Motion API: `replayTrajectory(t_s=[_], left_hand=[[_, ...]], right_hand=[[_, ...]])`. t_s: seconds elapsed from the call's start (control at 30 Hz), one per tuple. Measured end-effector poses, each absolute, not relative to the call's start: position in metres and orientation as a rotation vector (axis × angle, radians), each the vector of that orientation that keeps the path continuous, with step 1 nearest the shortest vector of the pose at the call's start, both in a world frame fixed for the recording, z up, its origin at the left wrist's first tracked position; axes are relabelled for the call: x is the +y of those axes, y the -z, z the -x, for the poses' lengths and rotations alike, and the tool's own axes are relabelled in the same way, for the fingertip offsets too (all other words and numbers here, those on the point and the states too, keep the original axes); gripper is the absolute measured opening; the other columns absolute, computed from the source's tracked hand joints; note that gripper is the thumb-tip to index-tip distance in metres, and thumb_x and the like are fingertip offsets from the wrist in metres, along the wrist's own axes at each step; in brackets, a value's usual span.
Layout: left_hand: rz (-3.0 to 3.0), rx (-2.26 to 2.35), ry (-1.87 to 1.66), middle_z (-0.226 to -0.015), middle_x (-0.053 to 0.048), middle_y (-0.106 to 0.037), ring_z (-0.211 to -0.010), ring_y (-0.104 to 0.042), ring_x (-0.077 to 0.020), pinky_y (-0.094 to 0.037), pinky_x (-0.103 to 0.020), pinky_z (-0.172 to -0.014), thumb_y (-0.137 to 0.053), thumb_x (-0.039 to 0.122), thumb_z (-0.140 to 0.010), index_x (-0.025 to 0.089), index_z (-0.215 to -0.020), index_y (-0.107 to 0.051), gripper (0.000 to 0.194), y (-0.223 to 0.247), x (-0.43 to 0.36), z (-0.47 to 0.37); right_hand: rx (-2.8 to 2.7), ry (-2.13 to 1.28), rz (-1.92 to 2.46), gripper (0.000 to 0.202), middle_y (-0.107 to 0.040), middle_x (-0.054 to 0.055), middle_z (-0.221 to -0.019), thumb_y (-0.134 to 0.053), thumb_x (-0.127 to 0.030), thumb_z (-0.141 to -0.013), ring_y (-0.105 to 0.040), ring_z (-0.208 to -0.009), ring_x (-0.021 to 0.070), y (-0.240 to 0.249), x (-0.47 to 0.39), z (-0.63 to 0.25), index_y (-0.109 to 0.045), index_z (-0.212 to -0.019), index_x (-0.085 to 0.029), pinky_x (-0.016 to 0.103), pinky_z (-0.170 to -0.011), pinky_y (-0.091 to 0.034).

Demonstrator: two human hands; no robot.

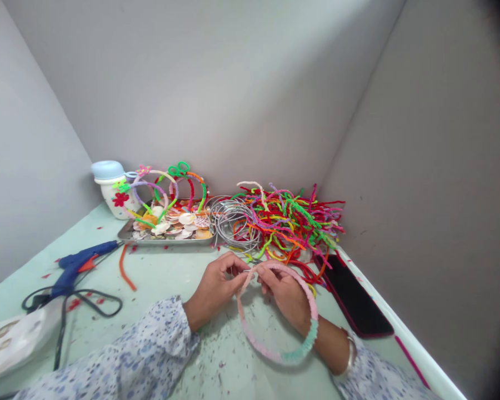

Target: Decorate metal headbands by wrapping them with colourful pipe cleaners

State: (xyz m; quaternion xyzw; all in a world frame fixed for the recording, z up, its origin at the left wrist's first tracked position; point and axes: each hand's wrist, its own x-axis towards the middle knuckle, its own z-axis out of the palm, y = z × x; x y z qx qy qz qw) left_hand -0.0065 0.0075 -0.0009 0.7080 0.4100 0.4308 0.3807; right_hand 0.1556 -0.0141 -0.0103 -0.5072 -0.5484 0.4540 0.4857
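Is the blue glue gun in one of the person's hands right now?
No, the glue gun lies on the table, while both hands hold the pink headband.

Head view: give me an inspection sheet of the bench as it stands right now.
Surface: pale green table, speckled with small scraps.
Job's things: pink headband with a mint section, wrapped in fuzzy wire, held at its top by both hands.
Clutter: pile of pipe cleaners; bare wire hoops; metal tray of shells with finished headbands; decorated jar; loose orange pipe cleaner; dark phone; white packet.
Grippers: left hand and right hand pinch the headband.
Cables: black cord looping from the blue glue gun.
Surroundings: grey partition walls.
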Motion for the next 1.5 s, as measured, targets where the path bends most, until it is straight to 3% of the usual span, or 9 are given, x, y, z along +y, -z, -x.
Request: replayTrajectory(t_s=[0.5, 0.93, 1.13, 1.5], left_hand=[[-1.462, 0.921, -0.961, -0.056, 0.004, -0.050, -0.051, -0.039, -0.0075, -0.032, -0.018, -0.049, -0.065, 0.035, -0.075, 0.014, -0.070, -0.056, 0.024, -0.001, 0.006, 0.004], [-1.379, 0.877, -0.968, -0.053, 0.005, -0.048, -0.049, -0.038, -0.0071, -0.028, -0.018, -0.047, -0.069, 0.033, -0.071, 0.014, -0.067, -0.057, 0.023, -0.002, 0.007, 0.005], [-1.287, 0.855, -0.959, -0.059, 0.002, -0.054, -0.056, -0.045, -0.0091, -0.033, -0.020, -0.054, -0.069, 0.033, -0.071, 0.014, -0.067, -0.059, 0.022, -0.001, 0.008, 0.004], [-1.317, 0.867, -0.968, -0.056, 0.004, -0.050, -0.053, -0.040, -0.0077, -0.030, -0.019, -0.051, -0.067, 0.033, -0.073, 0.014, -0.066, -0.058, 0.022, 0.002, 0.010, 0.005]], right_hand=[[-1.378, -1.107, 1.162, 0.022, -0.048, -0.003, -0.055, -0.054, -0.034, -0.081, -0.042, -0.051, 0.0115, -0.002, -0.016, -0.154, -0.062, -0.072, -0.016, 0.023, -0.050, -0.034], [-1.388, -1.091, 1.128, 0.021, -0.052, -0.002, -0.059, -0.056, -0.034, -0.082, -0.046, -0.053, 0.0116, 0.004, -0.016, -0.155, -0.066, -0.073, -0.017, 0.023, -0.052, -0.037], [-1.407, -1.078, 1.127, 0.023, -0.053, -0.002, -0.061, -0.056, -0.036, -0.083, -0.046, -0.054, 0.0113, 0.013, -0.014, -0.156, -0.067, -0.076, -0.017, 0.022, -0.051, -0.036], [-1.374, -1.101, 1.132, 0.022, -0.053, -0.001, -0.062, -0.057, -0.036, -0.081, -0.046, -0.053, 0.0111, 0.006, -0.014, -0.154, -0.066, -0.075, -0.016, 0.022, -0.050, -0.037]])
